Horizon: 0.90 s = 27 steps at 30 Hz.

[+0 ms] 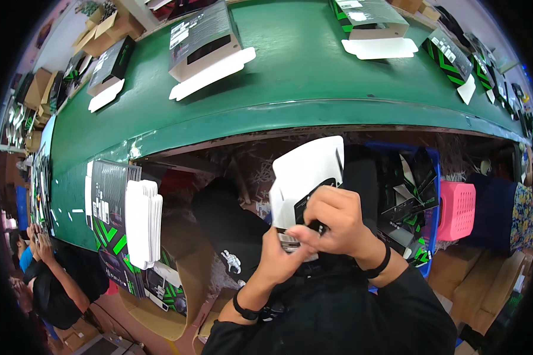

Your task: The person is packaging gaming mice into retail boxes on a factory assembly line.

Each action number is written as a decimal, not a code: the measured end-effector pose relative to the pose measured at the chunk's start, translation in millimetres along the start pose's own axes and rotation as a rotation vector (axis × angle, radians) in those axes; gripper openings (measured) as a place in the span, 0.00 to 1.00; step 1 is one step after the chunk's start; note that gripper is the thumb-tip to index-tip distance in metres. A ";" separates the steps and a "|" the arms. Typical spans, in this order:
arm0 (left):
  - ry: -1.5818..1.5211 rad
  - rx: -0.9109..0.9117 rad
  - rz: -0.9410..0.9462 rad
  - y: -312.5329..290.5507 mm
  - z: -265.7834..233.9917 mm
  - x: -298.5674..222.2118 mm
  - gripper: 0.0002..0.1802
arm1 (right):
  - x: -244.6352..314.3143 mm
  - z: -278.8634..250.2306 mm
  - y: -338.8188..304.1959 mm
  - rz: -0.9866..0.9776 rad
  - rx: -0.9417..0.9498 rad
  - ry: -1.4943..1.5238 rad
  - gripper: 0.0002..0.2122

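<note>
Over my lap I hold a cardboard box (305, 165), white inside and black outside, its white flap sticking up and away from me. My left hand (278, 254) grips the near left side of the box, thumb toward its edge. My right hand (336, 219) has its fingers curled at the right part of the box, against the dark panel; the fingertips are partly hidden. Left of my lap, a stack of flattened black-and-green boxes (114, 207) with white flaps (143, 225) stands at the table's corner, out of reach of both hands' grip.
A green table (278, 77) runs across ahead, carrying several grey-and-black boxes with open flaps, such as one box (207, 41). On my right stand a blue crate (435, 207) full of boxes and a pink basket (458, 210). An open carton (189, 266) is at left. Another person's arm (62, 272) shows far left.
</note>
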State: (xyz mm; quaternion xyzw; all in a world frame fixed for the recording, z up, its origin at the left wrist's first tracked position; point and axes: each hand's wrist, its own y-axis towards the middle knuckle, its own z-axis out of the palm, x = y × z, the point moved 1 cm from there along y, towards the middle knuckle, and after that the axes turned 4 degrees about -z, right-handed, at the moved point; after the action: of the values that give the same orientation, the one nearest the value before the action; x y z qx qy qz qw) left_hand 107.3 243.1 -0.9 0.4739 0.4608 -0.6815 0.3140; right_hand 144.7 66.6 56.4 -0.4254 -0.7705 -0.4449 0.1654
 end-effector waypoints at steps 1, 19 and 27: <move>-0.096 -0.016 -0.056 -2.8 -0.9 1.1 0.26 | -3.1 3.1 -1.3 0.006 -0.007 -0.002 0.14; -0.328 -0.165 -0.089 8.9 -44.5 39.5 0.13 | -72.9 17.0 -92.5 0.875 0.160 1.198 0.30; -0.772 -0.021 -0.203 9.0 -56.8 46.4 0.19 | -75.2 16.4 -91.8 1.065 0.150 0.782 0.23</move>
State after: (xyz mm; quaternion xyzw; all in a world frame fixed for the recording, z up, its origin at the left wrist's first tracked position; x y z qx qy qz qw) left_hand 119.0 292.8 -54.4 0.1318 0.3602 -0.8324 0.4000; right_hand 116.9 19.7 -50.2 -0.5425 -0.3672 -0.3691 0.6593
